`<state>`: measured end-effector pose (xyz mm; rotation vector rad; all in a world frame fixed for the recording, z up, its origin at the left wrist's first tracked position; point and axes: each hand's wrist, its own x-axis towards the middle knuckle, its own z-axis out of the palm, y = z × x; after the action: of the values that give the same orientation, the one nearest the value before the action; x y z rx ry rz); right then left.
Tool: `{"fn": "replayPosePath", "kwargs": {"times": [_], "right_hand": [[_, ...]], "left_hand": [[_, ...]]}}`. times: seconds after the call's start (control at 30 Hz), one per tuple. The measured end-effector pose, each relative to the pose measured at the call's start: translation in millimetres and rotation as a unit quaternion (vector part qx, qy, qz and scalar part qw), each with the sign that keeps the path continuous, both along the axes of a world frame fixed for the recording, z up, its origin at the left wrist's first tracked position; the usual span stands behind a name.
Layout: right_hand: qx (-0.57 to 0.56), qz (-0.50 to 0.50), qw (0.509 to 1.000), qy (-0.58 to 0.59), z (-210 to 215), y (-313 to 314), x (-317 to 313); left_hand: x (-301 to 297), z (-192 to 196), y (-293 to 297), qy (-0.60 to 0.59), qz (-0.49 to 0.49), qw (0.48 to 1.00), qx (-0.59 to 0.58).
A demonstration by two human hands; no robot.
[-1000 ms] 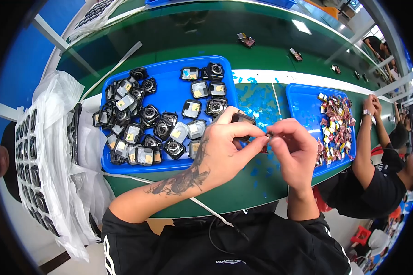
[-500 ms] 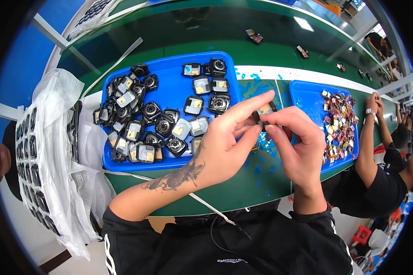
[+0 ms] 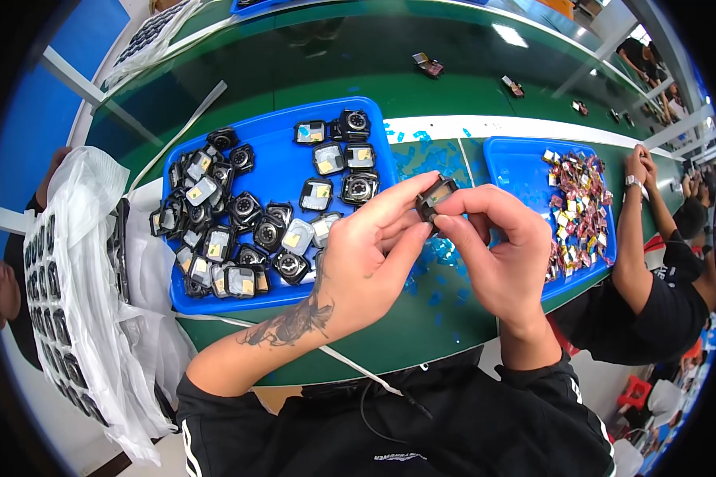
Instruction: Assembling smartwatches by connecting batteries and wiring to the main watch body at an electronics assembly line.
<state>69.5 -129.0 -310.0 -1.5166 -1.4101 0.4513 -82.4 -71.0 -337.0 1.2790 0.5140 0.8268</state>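
My left hand holds a small black smartwatch case between its fingers, above the green bench. My right hand is closed in a pinch, thumb and forefinger at the near right edge of that case. Whether a smaller part lies between those fingertips I cannot make out. To the left, a blue tray holds many more watch cases, some heaped and others set in rows at its right side. Small blue film scraps lie on the bench beneath my hands.
At the right stands another blue tray heaped with small reddish and silvery parts. White-wrapped stacked trays of watch cases stand at far left. A co-worker's forearm shows beyond the right tray. A few loose parts lie farther back.
The watch case has been tilted and shows more plainly above my fingers. My right fingertips have shifted up along its edge. The whole view has moved slightly.
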Motion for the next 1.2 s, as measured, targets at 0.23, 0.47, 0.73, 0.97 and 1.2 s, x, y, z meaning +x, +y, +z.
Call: {"fn": "replayPosePath", "kwargs": {"times": [0.23, 0.47, 0.73, 0.97, 1.2], "right_hand": [[0.020, -0.001, 1.000, -0.007, -1.5, 1.5, -0.3], [0.051, 0.002, 0.997, -0.053, -1.8, 2.4, -0.4], [0.039, -0.003, 0.999, -0.032, -5.9, 2.3, 11.4], [-0.053, 0.083, 0.962, 0.253, -10.1, -19.8, 13.4], [-0.065, 0.093, 0.941, 0.318, -8.2, -17.2, 17.7]], "left_hand": [[-1.0, -0.1, -1.2, 0.012, 0.012, 0.999, 0.036], [-3.2, 3.0, -2.4, 0.032, -0.020, 0.999, 0.032], [-0.9, 11.0, -4.0, -0.019, -0.017, 0.999, 0.019], [-2.1, 4.6, 5.7, -0.067, 0.007, 0.998, 0.012], [-8.6, 14.3, 16.1, 0.143, 0.030, 0.887, 0.439]]}}
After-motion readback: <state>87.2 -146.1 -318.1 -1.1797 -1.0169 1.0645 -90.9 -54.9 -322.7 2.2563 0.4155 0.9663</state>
